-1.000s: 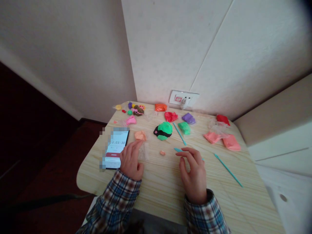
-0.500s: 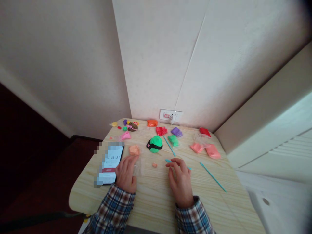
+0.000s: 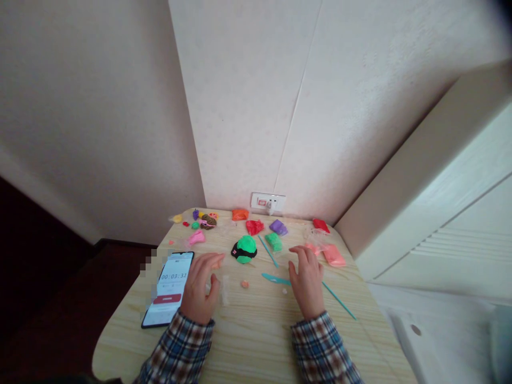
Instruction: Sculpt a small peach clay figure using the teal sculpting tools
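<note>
My left hand (image 3: 200, 288) reaches over a peach clay packet (image 3: 218, 262), mostly hidden behind its fingers; the thumb is spread, and I cannot tell whether the fingertips touch it. Beside the thumb is a clear plastic wrapper (image 3: 225, 290). My right hand (image 3: 309, 282) is open above the table, fingers apart, near a salmon clay packet (image 3: 312, 249). It partly covers a teal modelling knife (image 3: 275, 279). Between both hands sits a small peach lump (image 3: 245, 284). Beyond it is a green clay ball with a black band (image 3: 247, 244).
A phone (image 3: 172, 288) showing a timer lies at the left. Orange (image 3: 240, 214), red (image 3: 254, 227), purple (image 3: 279, 227) and green (image 3: 273, 241) clay packets line the back. Small clay pieces (image 3: 208, 221) sit back left. Teal sticks (image 3: 340, 301) lie right and centre.
The view has shifted, with the table lower in it. My right hand has moved right, uncovering more of the teal knife. My left hand's fingers now cover more of the peach packet.
</note>
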A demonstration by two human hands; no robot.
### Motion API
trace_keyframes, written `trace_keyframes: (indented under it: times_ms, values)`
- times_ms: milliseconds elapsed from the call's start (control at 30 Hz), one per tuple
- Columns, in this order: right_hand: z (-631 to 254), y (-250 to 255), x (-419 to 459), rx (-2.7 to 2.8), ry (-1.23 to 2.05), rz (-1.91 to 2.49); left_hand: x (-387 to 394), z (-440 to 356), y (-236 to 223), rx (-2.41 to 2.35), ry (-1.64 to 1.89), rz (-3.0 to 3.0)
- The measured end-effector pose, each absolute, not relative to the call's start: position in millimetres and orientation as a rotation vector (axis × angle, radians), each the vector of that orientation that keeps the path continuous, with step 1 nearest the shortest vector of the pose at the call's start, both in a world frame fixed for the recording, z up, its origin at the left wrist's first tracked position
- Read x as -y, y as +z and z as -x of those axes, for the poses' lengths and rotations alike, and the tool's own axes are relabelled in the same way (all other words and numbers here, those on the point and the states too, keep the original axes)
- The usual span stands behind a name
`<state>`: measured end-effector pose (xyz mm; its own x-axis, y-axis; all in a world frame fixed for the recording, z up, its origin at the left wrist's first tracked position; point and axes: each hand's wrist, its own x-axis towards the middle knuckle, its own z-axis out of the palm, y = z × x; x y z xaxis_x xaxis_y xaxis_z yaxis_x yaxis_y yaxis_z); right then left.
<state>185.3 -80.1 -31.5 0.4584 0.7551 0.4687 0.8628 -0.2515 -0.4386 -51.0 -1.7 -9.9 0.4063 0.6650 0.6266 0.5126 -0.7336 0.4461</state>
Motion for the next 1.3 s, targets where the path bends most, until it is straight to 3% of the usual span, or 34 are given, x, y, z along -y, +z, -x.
trace_keyframes:
  times_ms: [167, 667, 1300]
  values:
    - [-196, -37, 66, 1.407, -0.176, 2.074, -6, 35, 3, -0.991, 1.337, -2.382]
    - [-197, -53, 57, 1.43, -0.06, 1.973, -12, 45, -18, -0.87, 1.514, -2.416]
    - [-200, -57, 65, 1.355, 0.014, 1.845, -11, 45, -18, -0.826, 1.547, -2.402]
